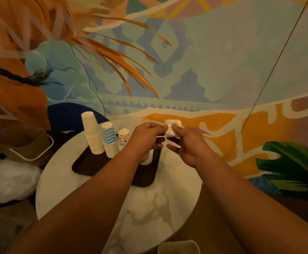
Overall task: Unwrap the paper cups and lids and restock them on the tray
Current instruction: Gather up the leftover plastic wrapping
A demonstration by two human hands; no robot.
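Observation:
A dark tray [87, 167] lies on a round white marble table [149, 204]. On the tray stand three upside-down stacks: plain white cups [92, 136], blue zigzag cups [110, 142] and a shorter patterned stack [124, 137]. Above the tray's far right, my left hand [146, 138] and my right hand [186, 143] both pinch a clear plastic wrapper [170, 142] around a white stack of lids [172, 128]. A white rounded object [147, 160] shows under my left wrist; I cannot tell what it is.
A brown basket with a white handle [24, 143] sits left of the table, above a crumpled white plastic bag [10, 182]. A painted mural wall is close behind. A green plant leaf [292, 169] is at the right. A pale container edge [179, 247] shows at the bottom.

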